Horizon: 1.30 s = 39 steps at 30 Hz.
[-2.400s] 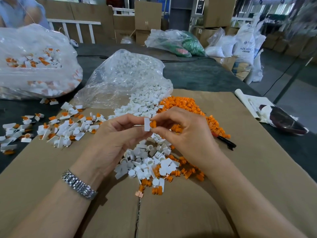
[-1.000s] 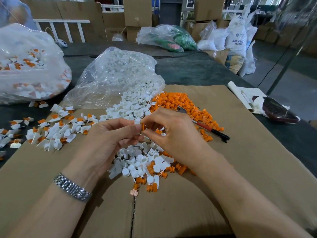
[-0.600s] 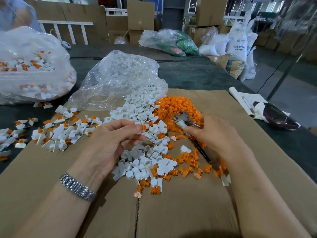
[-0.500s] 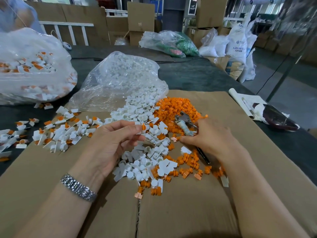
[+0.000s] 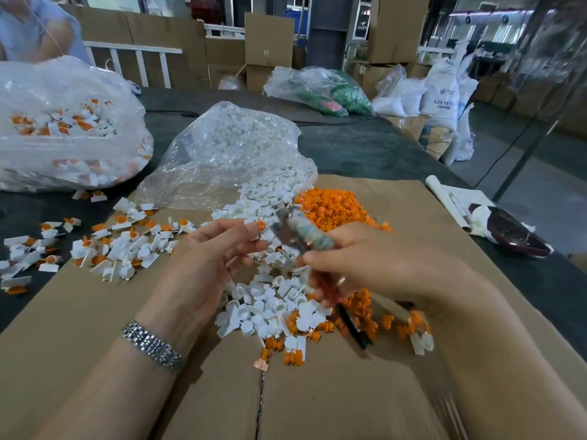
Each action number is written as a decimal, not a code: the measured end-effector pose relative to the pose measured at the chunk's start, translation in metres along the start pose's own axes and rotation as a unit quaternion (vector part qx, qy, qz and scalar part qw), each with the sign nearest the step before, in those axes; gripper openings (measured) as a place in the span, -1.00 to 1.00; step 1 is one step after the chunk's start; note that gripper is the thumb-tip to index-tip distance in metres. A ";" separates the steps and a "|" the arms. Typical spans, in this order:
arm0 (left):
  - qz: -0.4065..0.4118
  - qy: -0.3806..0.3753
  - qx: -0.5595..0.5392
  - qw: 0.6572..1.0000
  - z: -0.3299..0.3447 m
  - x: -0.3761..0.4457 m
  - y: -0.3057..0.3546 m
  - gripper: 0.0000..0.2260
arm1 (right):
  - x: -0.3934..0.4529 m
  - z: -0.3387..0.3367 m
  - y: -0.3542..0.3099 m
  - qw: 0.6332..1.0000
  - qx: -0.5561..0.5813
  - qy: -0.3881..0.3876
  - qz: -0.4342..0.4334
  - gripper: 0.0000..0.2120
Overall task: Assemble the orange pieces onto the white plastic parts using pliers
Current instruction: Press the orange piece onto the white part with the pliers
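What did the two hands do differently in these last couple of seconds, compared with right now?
The right hand let go of the small white-and-orange piece, reached right, gripped the taped-handle metal pliers off the cardboard and lifted them toward that piece. The left hand kept pinching the piece. The clear plastic bag of white parts and the orange pile stayed put.

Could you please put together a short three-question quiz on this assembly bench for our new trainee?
1. True or false: the right hand holds the pliers.
2. What does the left hand pinch at its fingertips? A) a white part with an orange piece B) a pen C) nothing
3. Which loose pile lies directly beyond the pliers' head?

Key: 1 true. 2 A. 3 the orange pieces.
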<state>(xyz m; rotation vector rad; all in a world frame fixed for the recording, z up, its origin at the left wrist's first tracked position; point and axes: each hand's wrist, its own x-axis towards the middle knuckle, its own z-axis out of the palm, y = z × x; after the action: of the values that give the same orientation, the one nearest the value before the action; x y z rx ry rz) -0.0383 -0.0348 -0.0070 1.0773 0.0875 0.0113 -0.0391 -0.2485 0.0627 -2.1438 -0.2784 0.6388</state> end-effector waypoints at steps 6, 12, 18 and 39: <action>0.009 0.022 0.017 1.000 0.001 0.001 0.000 -0.87 | 0.001 0.025 -0.005 1.000 -0.029 0.007 -0.011 -0.74; 0.024 0.029 0.046 0.998 0.000 0.001 -0.003 -0.85 | 0.000 0.034 -0.004 0.994 -0.104 0.028 -0.014 -0.63; 0.030 0.029 0.070 0.997 0.000 0.001 -0.005 -0.77 | -0.001 0.048 -0.006 0.983 -0.168 0.077 -0.019 -0.59; 0.022 0.066 0.055 0.996 -0.005 0.004 -0.003 -0.94 | -0.005 0.010 -0.001 0.996 -0.071 0.060 0.004 -0.39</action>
<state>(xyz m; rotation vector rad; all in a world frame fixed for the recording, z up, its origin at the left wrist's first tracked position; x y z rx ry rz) -0.0352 -0.0317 -0.0124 1.1882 0.1846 0.1183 -0.0488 -0.2433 0.0608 -2.3112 -0.2570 0.5050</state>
